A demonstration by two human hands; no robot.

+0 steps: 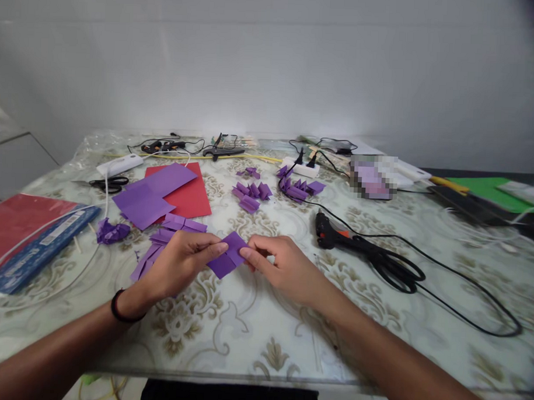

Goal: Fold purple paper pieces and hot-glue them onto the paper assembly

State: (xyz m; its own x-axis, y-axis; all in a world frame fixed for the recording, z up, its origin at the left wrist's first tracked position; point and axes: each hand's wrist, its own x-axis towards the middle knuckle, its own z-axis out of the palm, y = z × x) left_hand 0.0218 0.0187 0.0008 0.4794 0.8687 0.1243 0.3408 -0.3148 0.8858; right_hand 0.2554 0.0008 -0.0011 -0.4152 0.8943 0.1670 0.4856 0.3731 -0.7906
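A small purple paper square (pixel 227 258) is held up over the table, a corner toward me, with a crease or slit near its middle. My left hand (pixel 184 256), a dark band at its wrist, pinches the left side of it between thumb and fingers. On the opposite side, my right hand (pixel 280 262) grips the edge with thumb and forefinger. Purple paper strips (pixel 178 223) lie behind and partly under my left hand. Farther back are folded purple pieces (pixel 252 193) and another purple cluster (pixel 296 188).
Purple sheets (pixel 148 199) overlap a red sheet (pixel 197 192). Scissors (pixel 112 184), crumpled purple paper (pixel 111 232) and a blue-and-red pack (pixel 41 250) lie left. A glue gun (pixel 329 230) with looped black cable lies right. Behind stands a white power strip (pixel 301 167).
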